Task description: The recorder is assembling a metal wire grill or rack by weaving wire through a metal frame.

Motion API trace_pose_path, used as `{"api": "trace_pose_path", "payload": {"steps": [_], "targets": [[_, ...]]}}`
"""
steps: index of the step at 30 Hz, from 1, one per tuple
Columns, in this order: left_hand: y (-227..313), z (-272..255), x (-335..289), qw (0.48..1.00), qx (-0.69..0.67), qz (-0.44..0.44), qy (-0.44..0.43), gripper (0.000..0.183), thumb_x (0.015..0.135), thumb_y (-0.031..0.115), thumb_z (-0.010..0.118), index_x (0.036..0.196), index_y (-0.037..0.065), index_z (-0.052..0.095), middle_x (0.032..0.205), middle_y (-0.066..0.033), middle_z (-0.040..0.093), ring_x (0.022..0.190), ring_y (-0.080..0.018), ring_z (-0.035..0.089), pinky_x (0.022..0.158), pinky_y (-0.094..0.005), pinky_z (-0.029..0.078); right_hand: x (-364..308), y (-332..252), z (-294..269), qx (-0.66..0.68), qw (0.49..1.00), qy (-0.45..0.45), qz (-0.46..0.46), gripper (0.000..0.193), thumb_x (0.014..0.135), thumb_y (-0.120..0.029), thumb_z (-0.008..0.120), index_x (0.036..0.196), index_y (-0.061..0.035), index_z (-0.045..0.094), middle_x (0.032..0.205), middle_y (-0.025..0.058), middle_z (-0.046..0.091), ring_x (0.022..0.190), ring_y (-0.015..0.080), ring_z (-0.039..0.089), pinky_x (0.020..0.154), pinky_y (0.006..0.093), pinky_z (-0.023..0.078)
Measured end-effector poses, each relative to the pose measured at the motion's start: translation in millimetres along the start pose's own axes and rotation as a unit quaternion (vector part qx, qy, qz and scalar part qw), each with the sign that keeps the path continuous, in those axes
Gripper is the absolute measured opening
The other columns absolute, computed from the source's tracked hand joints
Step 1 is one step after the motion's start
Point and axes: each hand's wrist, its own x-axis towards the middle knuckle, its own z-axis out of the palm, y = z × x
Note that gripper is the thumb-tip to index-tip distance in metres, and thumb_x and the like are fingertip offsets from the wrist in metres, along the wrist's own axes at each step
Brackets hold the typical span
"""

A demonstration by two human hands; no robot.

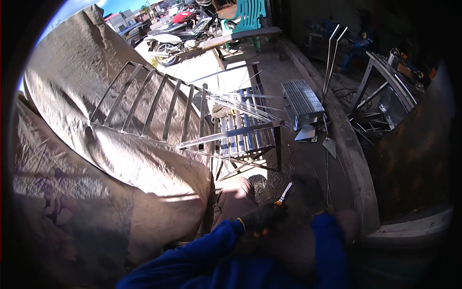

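Observation:
My left hand point(266, 219), in a dark glove with a yellow-edged cuff, is closed around a tool with an orange handle end and a bright, narrow flat metal end point(286, 192) pointing up and to the right. My right hand point(308, 193), also in a dark glove, lies in deep shadow to the right of the tool; its fingers cannot be made out. Ahead of both hands stands a welded metal frame point(231, 133) with a slatted seat and thin metal rods point(248, 110) lying across it. Its ladder-like slatted part point(156, 103) slants up to the left.
A big tan canvas sheet point(159, 168) hangs along the left. At right are a ribbed metal step point(303, 98), metal plates point(306, 132), a wooden beam point(353, 159) and a metal stand point(390, 84). Farther back are a bench point(240, 37), green chair point(248, 14) and motorcycles point(180, 38).

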Motion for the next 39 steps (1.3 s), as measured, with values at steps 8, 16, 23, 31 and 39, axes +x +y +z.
{"api": "trace_pose_path", "payload": {"steps": [8, 16, 23, 31, 39], "targets": [[-37.5, -23.2, 15.2, 0.989, -0.14, 0.002, -0.048, 0.042, 0.094, 0.005, 0.061, 0.135, 0.001, 0.057, 0.126, -0.0133, 0.067, 0.116, -0.0246, 0.065, 0.098, -0.0379, 0.053, 7.6, 9.6, -10.0, 0.04, 0.998, 0.041, 0.041, 0.076, 0.089, -0.066, 0.065, 0.128, -0.002, 0.062, 0.111, 0.0214, 0.071, 0.104, 0.0333, 0.07, 0.086, 0.0419, 0.053], [-15.8, -13.6, 11.3, 0.97, -0.239, -0.008, -0.05, 0.043, 0.098, 0.018, 0.061, 0.137, 0.001, 0.051, 0.127, -0.0137, 0.065, 0.109, -0.024, 0.068, 0.085, -0.0413, 0.058, 14.9, -0.5, -32.2, 0.025, 0.999, 0.037, 0.016, 0.078, 0.094, -0.072, 0.049, 0.126, -0.0019, 0.063, 0.108, 0.0228, 0.07, 0.107, 0.0361, 0.068, 0.088, 0.0449, 0.052], [-15.8, -6.0, 11.2, 0.976, -0.212, -0.004, -0.044, 0.046, 0.099, 0.022, 0.061, 0.138, 0.0, 0.05, 0.124, -0.0136, 0.066, 0.107, -0.0232, 0.068, 0.084, -0.0394, 0.058, 13.7, -1.3, -31.3, 0.02, 1.0, 0.016, 0.017, 0.04, 0.101, -0.041, 0.06, 0.113, -0.0033, 0.065, 0.091, 0.0159, 0.069, 0.092, 0.0289, 0.07, 0.074, 0.0404, 0.054], [-25.8, -10.5, 9.9, 0.965, -0.252, -0.013, -0.065, 0.048, 0.098, 0.015, 0.058, 0.142, -0.001, 0.046, 0.134, -0.0176, 0.061, 0.12, -0.0308, 0.063, 0.097, -0.0453, 0.055, 13.6, 4.4, -18.4, 0.088, 0.996, 0.02, -0.008, 0.026, 0.102, -0.014, 0.052, 0.127, -0.0061, 0.056, 0.099, 0.0166, 0.07, 0.091, 0.0315, 0.071, 0.078, 0.0412, 0.056], [-50.7, -27.9, 23.1, 0.971, -0.226, -0.037, -0.075, 0.044, 0.097, 0.014, 0.06, 0.139, 0.002, 0.05, 0.131, -0.018, 0.062, 0.117, -0.0314, 0.065, 0.097, -0.0459, 0.055, 11.0, 35.1, -4.8, -0.038, 0.99, -0.112, -0.071, 0.044, 0.1, -0.034, 0.062, 0.135, -0.0085, 0.059, 0.108, 0.0187, 0.072, 0.099, 0.0308, 0.072, 0.083, 0.0408, 0.056]]}}
